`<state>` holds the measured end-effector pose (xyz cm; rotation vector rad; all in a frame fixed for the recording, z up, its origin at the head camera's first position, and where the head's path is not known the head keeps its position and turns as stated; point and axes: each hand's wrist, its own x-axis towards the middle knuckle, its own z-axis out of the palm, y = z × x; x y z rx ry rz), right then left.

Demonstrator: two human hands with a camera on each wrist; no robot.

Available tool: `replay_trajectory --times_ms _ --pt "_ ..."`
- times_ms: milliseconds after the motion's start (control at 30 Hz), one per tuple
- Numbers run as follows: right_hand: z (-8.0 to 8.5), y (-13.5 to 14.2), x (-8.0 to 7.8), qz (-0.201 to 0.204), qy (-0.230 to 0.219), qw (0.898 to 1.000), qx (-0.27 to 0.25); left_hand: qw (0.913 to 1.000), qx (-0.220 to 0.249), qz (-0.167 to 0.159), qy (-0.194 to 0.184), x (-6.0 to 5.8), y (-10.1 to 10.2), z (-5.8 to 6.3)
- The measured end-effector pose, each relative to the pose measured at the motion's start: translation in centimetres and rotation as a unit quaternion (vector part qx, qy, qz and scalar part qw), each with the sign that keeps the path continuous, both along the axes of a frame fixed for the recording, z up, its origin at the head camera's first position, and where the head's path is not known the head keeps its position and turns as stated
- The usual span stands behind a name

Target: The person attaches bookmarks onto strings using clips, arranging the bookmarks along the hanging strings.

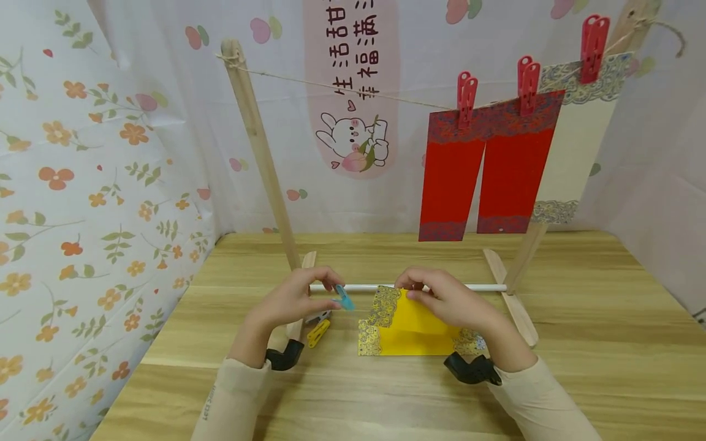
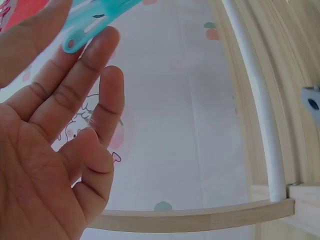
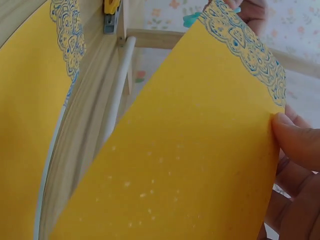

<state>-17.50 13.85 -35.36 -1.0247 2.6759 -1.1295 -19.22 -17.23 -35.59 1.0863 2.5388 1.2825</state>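
The left hand [image 1: 295, 298] pinches a blue clip [image 1: 345, 299] in the air. The right hand [image 1: 449, 298] grips the raised card [image 1: 421, 314], yellow, by its edge; this is tilted above the lower card [image 1: 410, 347], also yellow, on the table [image 1: 358, 398]. Below the left hand lie a yellow clip [image 1: 318, 334] and a grey clip [image 1: 317, 318]. Behind, red clips [image 1: 466, 101] hold two red cards [image 1: 449, 190] and one cream card [image 1: 575, 147] on the string [image 1: 331, 84].

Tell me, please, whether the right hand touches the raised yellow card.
Touching: the right wrist view shows the right hand gripping the raised yellow card by its edge.
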Motion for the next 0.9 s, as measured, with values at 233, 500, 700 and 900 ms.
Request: replay_trajectory --times_ms 233,500,700,900 --pt "0.4 -0.2 0.3 -0.013 0.0 0.999 -0.029 0.999 -0.014 0.028 0.032 -0.3 -0.3 1.2" --pt "1.6 -0.1 0.3 -0.095 -0.006 0.992 -0.083 0.9945 -0.012 0.041 0.095 -0.9 -0.5 3.6" --pt "2.6 -0.3 0.1 -0.154 0.029 0.976 -0.152 0.9903 0.014 0.046 0.131 -1.6 -0.3 5.0" --pt "3.6 -0.8 0.2 -0.224 0.086 0.946 -0.216 0.9723 0.067 0.037 0.221 -2.3 0.5 6.4"
